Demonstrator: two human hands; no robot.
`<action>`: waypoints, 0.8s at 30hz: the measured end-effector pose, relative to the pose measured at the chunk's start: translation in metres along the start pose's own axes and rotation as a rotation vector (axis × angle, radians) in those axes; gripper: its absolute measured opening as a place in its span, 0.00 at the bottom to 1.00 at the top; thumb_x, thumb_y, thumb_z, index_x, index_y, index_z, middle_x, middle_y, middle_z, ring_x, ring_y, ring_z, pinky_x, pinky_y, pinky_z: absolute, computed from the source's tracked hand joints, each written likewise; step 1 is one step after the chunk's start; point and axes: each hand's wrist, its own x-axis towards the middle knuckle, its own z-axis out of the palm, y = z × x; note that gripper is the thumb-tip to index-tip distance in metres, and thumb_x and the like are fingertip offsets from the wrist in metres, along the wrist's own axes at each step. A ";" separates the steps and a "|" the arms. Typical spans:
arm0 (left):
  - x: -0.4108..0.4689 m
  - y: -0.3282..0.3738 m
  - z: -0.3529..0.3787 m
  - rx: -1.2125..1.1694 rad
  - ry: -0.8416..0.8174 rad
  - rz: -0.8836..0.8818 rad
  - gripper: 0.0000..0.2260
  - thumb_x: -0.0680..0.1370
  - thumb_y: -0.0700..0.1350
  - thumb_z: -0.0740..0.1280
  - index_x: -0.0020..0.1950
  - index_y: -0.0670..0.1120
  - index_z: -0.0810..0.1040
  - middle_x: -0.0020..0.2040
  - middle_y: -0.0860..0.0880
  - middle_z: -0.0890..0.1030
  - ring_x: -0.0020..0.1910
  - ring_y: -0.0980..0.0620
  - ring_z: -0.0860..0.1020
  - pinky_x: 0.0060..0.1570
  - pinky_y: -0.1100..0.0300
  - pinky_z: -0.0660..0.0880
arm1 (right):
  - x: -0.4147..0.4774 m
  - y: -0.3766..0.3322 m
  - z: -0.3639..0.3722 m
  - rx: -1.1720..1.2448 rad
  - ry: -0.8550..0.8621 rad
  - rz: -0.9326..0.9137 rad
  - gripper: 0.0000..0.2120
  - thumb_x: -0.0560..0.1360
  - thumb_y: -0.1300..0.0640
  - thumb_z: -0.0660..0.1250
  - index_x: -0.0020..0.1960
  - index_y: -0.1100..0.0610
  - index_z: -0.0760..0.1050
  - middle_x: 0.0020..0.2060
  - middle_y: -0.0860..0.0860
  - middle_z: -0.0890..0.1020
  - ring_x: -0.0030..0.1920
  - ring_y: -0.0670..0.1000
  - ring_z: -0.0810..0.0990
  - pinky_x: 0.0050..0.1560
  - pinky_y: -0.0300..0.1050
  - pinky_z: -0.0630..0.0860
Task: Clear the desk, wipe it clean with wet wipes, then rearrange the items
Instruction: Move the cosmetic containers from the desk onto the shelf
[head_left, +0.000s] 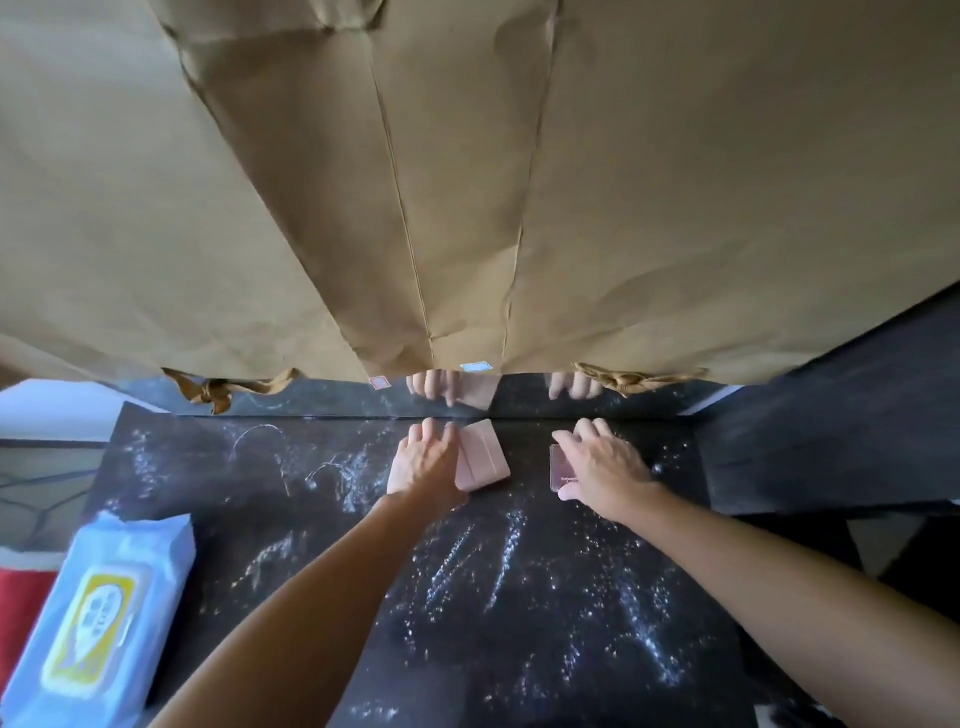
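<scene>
Head view: left hand (421, 462), fingers together, covers the left edge of the pink case (485, 457) (grip unclear); right hand (605, 467) pinches the clear pink card (558, 466) endwise.
</scene>
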 end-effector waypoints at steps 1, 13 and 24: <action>-0.001 0.001 -0.001 -0.003 -0.012 -0.015 0.38 0.66 0.54 0.76 0.69 0.44 0.61 0.61 0.44 0.67 0.60 0.44 0.68 0.60 0.54 0.68 | -0.001 0.001 0.001 0.004 0.019 0.000 0.24 0.68 0.46 0.72 0.59 0.52 0.67 0.54 0.51 0.72 0.56 0.53 0.70 0.48 0.47 0.72; -0.063 0.053 -0.016 -0.173 0.197 -0.062 0.32 0.63 0.63 0.70 0.59 0.47 0.65 0.54 0.49 0.73 0.56 0.47 0.73 0.53 0.53 0.68 | -0.074 0.031 0.007 0.371 0.199 -0.041 0.07 0.76 0.49 0.65 0.48 0.52 0.70 0.43 0.44 0.84 0.42 0.49 0.82 0.39 0.45 0.76; -0.161 0.211 -0.034 -0.264 0.340 0.034 0.38 0.63 0.63 0.69 0.68 0.49 0.61 0.56 0.51 0.71 0.55 0.49 0.73 0.47 0.53 0.74 | -0.206 0.133 0.012 0.468 0.207 0.092 0.14 0.74 0.46 0.64 0.56 0.50 0.72 0.44 0.54 0.82 0.43 0.55 0.79 0.37 0.43 0.69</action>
